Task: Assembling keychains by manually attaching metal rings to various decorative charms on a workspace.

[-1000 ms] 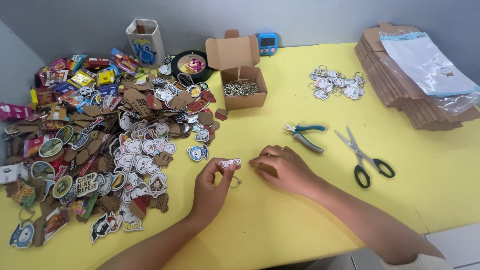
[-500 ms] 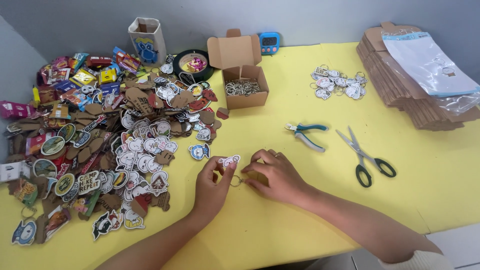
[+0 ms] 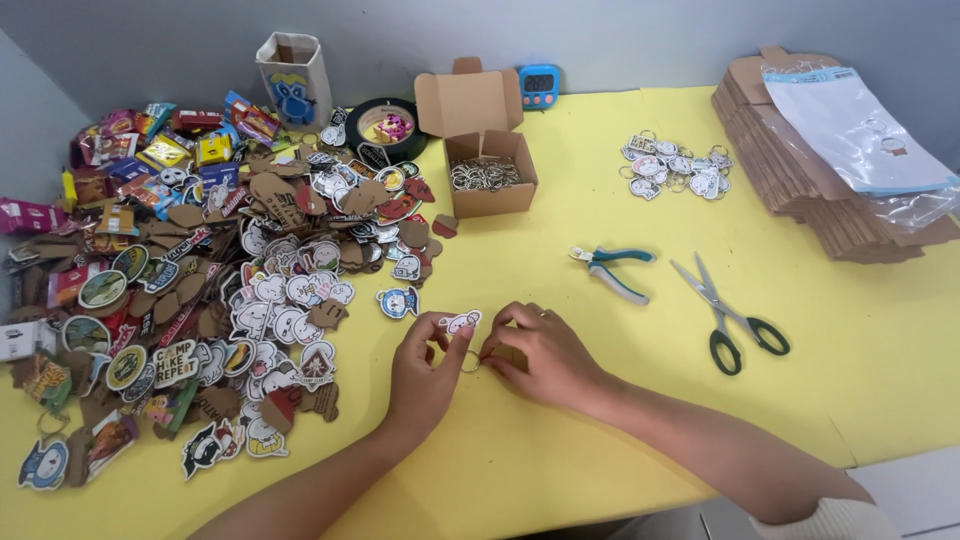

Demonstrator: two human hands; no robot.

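Both hands meet near the front of the yellow desk [image 3: 600, 230]. The left hand [image 3: 425, 375] pinches a small white charm [image 3: 461, 322] between thumb and fingertips, holding it just above the desk. The right hand [image 3: 540, 355] has its fingers curled together, pinching a small metal ring [image 3: 470, 361] that sits between the two hands, just below the charm; whether ring and charm touch is too small to tell. To the left a big heap of charms [image 3: 210, 290] spreads over the desk, with one blue-and-white charm lying apart near the left hand. Behind the hands stands an open cardboard box [image 3: 490, 175] holding rings. To the right of the hands lie teal-handled pliers [image 3: 615, 268] and, further right, scissors [image 3: 728, 315] with black handles. A small cluster of finished keyrings [image 3: 675, 170] lies near the back, and a stack of flat cardboard [image 3: 820, 190] under a clear bag fills the far right corner.
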